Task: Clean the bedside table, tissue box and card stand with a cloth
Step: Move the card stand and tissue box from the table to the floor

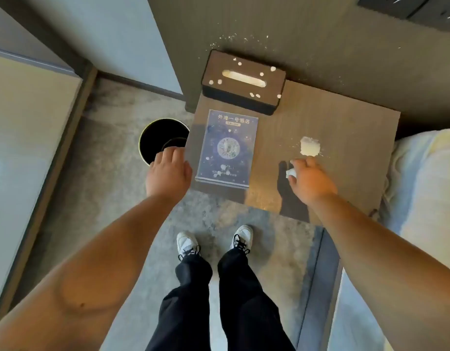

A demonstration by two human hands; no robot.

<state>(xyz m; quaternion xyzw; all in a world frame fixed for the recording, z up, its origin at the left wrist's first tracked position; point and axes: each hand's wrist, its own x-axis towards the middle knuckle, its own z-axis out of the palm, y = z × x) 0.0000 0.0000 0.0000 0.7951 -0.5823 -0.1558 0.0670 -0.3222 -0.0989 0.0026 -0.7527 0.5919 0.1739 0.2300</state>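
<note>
On the far left a big pale grey panel (pixel 28 138) with a dark frame stands on the grey carpet floor (pixel 112 188). Next comes a round black bin (pixel 158 140) with a shiny thin rim, sitting on the carpet just beside the left edge of the table.

The person's left hand (pixel 168 171) hangs in the air over the near side of the bin, close to the table's left edge. Its fingers are bent down a little and loose. It holds nothing.

The brown wooden bedside table (pixel 320 117) has small white crumbs on it. At the back, by the wall, sits the dark brown box of tissues (pixel 244 82) with a long slot on top where white tissue shows. White bits lie on its lid. In front of it, almost touching, is the blue card stand (pixel 227 148) with a round white picture and white writing on its face. A few white specks sit on it too.

More to the right, a small pile of white powder (pixel 310 146) lies on the table top. Just below the pile is the right hand (pixel 311 178). Its fingers are curled around a small white cloth (pixel 291 172), and only a bit of the cloth peeks out.

On the far right is a white bed (pixel 426 178). At the bottom are two white shoes (pixel 213 240) and black trousers (pixel 218 300).
</note>
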